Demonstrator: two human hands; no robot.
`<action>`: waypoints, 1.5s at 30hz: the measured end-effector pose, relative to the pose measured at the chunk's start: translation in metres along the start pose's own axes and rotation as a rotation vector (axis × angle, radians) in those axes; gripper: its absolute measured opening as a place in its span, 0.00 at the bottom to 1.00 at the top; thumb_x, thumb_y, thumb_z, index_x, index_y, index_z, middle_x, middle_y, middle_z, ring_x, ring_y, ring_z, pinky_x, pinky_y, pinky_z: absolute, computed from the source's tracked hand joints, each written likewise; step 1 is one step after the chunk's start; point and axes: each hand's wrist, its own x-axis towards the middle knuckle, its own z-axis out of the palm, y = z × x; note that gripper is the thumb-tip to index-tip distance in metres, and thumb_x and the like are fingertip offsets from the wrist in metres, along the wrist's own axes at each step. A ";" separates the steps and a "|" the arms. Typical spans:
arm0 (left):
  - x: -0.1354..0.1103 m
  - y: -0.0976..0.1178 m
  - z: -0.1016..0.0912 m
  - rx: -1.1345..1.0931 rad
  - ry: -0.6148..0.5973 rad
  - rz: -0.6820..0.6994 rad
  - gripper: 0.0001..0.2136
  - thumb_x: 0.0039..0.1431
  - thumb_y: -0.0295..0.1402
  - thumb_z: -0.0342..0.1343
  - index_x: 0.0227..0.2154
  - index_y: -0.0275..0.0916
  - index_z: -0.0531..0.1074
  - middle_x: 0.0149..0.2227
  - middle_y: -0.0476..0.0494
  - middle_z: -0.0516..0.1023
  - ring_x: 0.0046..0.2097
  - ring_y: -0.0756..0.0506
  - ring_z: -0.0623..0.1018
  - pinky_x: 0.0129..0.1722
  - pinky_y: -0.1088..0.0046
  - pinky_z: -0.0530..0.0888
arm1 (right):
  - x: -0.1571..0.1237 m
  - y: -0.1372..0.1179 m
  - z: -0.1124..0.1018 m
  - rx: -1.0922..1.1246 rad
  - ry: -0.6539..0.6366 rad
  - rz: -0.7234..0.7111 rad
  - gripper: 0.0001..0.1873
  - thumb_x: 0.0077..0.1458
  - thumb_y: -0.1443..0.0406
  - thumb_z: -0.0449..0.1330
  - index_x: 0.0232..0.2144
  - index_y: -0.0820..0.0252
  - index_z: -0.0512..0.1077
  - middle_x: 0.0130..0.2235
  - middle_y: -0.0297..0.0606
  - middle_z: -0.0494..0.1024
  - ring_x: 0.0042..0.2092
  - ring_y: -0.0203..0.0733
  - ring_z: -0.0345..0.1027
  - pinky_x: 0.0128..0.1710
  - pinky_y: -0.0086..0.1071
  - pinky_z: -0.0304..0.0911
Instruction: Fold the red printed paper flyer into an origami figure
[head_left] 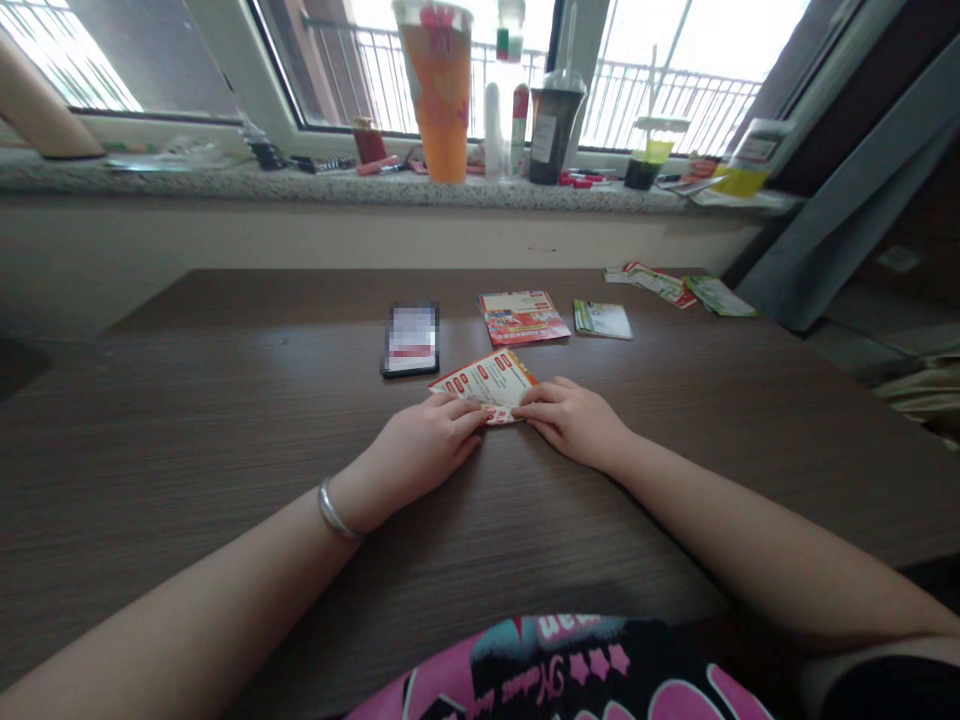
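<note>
A printed paper leaflet (487, 378), white with red labels, lies on the dark wooden table in front of me. Its near edge is folded over in a narrow strip. My left hand (431, 440) grips the left part of that strip, fingers pressed together on the paper. At the right end of the fold, my right hand (571, 420) pinches the leaflet between thumb and fingers. Just beyond it rests a stack of red and white leaflets (525, 318). A phone (411, 340) with a blurred screen lies to the left of that stack.
Right of the stack sits a small pile of green and white cards (603, 320). More leaflets (660, 285) and green cards (718, 296) lie at the table's far right corner. The windowsill (337, 190) carries a tall orange cup (439, 100), a dark drink cup (553, 130) and several small items.
</note>
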 end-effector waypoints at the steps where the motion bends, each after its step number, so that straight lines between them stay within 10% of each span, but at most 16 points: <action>1: 0.000 0.001 0.000 0.002 -0.004 -0.003 0.14 0.65 0.34 0.48 0.51 0.41 0.71 0.50 0.40 0.75 0.53 0.40 0.72 0.54 0.56 0.71 | 0.000 0.000 0.000 0.008 0.004 0.009 0.14 0.62 0.66 0.53 0.45 0.53 0.77 0.44 0.40 0.77 0.44 0.43 0.66 0.44 0.37 0.65; 45: 0.002 0.022 0.001 0.218 -0.139 -0.099 0.21 0.65 0.38 0.48 0.57 0.33 0.65 0.53 0.33 0.71 0.50 0.36 0.70 0.50 0.57 0.70 | 0.003 0.003 0.004 -0.001 0.025 0.038 0.12 0.62 0.64 0.54 0.41 0.54 0.78 0.41 0.39 0.77 0.42 0.41 0.67 0.42 0.34 0.63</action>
